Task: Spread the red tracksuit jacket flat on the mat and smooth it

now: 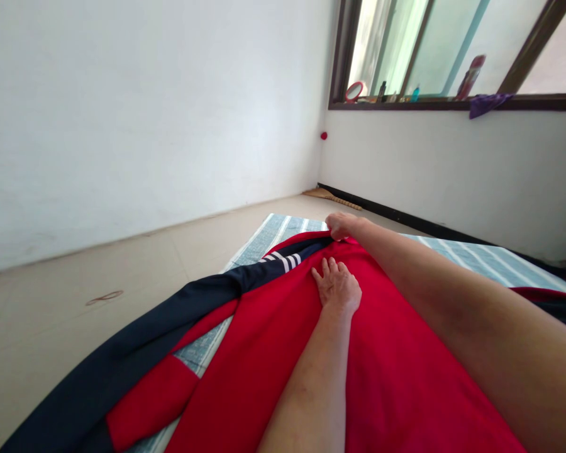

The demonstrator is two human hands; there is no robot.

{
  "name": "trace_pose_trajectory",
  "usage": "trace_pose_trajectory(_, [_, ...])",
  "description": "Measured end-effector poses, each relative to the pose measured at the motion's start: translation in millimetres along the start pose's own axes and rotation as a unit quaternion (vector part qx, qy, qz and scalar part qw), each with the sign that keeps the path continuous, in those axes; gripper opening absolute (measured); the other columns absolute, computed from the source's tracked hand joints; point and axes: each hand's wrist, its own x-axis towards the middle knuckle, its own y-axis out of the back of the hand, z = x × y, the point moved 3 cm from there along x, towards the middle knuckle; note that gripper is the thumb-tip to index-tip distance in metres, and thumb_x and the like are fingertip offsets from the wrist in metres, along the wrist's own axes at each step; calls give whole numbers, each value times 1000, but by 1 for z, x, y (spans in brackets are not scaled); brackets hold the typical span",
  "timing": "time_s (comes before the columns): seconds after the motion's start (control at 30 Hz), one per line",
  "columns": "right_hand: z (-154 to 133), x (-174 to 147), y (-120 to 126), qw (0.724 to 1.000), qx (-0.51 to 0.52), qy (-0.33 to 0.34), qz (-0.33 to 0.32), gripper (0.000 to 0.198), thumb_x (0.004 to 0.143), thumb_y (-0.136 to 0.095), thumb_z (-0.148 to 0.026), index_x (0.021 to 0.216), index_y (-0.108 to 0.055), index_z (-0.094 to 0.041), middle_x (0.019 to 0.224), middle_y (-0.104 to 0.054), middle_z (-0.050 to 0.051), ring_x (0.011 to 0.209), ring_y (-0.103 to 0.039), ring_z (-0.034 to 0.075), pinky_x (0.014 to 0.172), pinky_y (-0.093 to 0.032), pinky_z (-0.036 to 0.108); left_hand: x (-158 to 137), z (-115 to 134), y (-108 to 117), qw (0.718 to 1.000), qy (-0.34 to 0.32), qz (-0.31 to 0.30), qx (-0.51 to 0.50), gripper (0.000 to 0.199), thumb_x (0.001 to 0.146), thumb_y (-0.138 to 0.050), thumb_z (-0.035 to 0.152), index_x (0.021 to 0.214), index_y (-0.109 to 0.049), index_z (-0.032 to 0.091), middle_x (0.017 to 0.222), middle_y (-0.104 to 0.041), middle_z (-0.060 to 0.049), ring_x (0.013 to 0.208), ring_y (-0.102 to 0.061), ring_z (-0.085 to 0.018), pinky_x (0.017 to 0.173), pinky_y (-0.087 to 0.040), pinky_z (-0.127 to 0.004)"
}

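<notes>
A red and navy track jacket point(283, 327) is spread over a blue-and-white striped cloth. Its navy sleeve point(170, 314), with white stripes near the shoulder, reaches down to the lower left. My left hand point(337, 286) lies flat on the red fabric, fingers spread and holding nothing. Just beyond it, my right hand point(342, 225) is closed on the jacket's far edge, its fingertips partly hidden. Both forearms stretch out over the garment, and its near end runs out of view.
The striped cloth point(481, 258) shows beyond and beside the jacket. A thin loop point(104, 297) lies on the tiled floor at left, and a broom point(332, 196) in the far corner. On the windowsill stand a round mirror point(353, 92), several bottles and a purple cloth point(488, 104).
</notes>
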Motion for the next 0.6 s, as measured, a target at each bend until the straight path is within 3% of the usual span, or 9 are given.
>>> trace_pose_trajectory(0.17, [-11,-7,1,997,-5,6,81,35,83,-58,-13,118,-61,-11,114,-66,20,108,-63,27,85,-47,32,1,0,0,1000,-7,11,2,55,89,-39,32,140,-43,13,154,-33,-11,145,-21,-27,116,-18,-57])
trace_pose_trajectory(0.27, [-17,-9,-9,994,8,5,107,37,88,-49,-12,125,-55,-15,115,-65,20,111,-61,27,90,-45,37,2,-1,-3,1000,-13,7,5,55,91,-37,33,142,-41,13,154,-33,-11,144,-22,-28,116,-19,-57])
trace_pose_trajectory(0.37, [-13,-6,-22,994,36,-8,107,43,85,-54,-16,128,-52,-19,116,-66,16,108,-62,27,86,-47,34,2,-2,-5,1000,-10,2,6,55,92,-34,35,142,-42,12,152,-36,-13,144,-24,-29,116,-18,-58])
trace_pose_trajectory(0.5, [14,2,-31,992,78,-34,94,66,76,-66,-29,138,-45,-22,120,-64,10,107,-62,24,80,-49,27,2,-2,-3,1000,-12,0,2,54,92,-35,35,143,-41,17,153,-35,-11,144,-23,-31,115,-17,-59])
trace_pose_trajectory(0.6, [36,3,-34,993,96,-40,62,66,67,-74,-35,129,-56,-21,109,-69,5,96,-65,21,73,-49,23,2,-1,0,1000,-25,-8,-4,52,92,-35,33,143,-41,24,153,-36,-5,143,-22,-33,113,-18,-63])
